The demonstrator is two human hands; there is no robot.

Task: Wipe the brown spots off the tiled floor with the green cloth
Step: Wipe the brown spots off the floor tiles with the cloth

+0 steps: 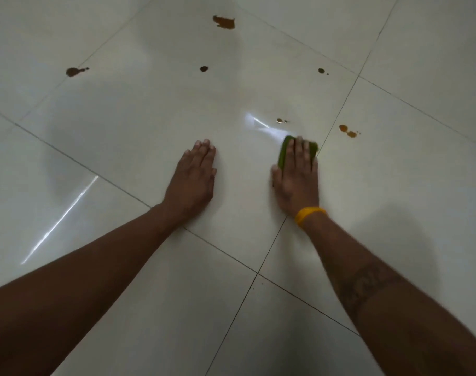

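My right hand lies flat on the green cloth, pressing it to the glossy white tiled floor; only the cloth's far and left edges show past my fingers. My left hand rests palm down on the tile, fingers together, holding nothing. Brown spots lie beyond my hands: a small one just past the cloth, a double spot to the right, a dot, a small dot, a smear at the left and a large blotch farther off.
Dark grout lines cross the floor diagonally. A yellow band circles my right wrist. Bright reflections streak the tiles at the left and beside the cloth.
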